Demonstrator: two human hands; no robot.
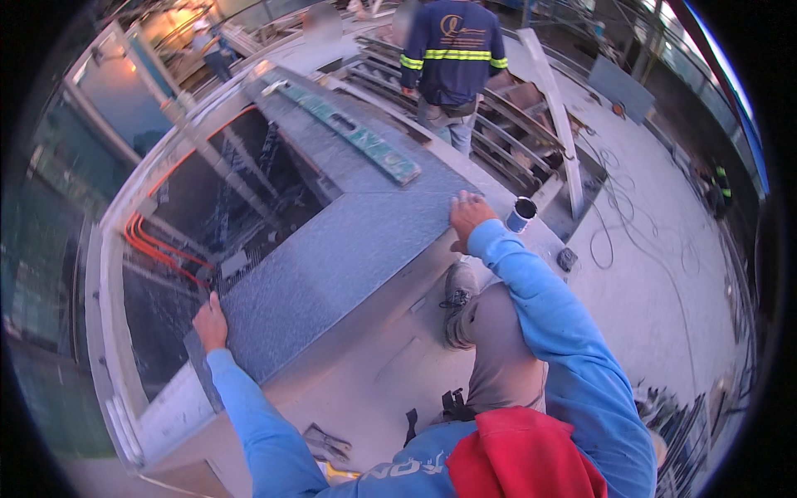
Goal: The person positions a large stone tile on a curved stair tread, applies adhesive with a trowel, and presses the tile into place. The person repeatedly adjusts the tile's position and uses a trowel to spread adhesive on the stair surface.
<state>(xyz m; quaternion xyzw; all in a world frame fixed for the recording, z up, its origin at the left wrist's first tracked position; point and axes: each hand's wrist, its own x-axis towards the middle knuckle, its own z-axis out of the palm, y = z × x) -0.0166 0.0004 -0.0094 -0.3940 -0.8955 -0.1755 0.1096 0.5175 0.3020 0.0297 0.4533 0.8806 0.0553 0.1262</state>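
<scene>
A grey speckled stone slab (344, 257) lies flat along the top of a low wall in front of me. My left hand (211, 322) grips its left end, with the thumb pointing up and away. At the right corner, my right hand (471, 219) is bent over the slab's edge, its fingers on top and part of the hand below. Beyond it, a second grey slab (303, 137) meets the first one at an angle. A worn green spirit level (353, 137) rests on that far slab.
An opening with orange conduits (158, 249) lies left of the slab. Right of my right hand stands an open can (521, 214), with a small dark object (567, 259) near it. A co-worker (452, 66) stands beyond, by metal racks (506, 141). Cables (618, 199) trail across the floor.
</scene>
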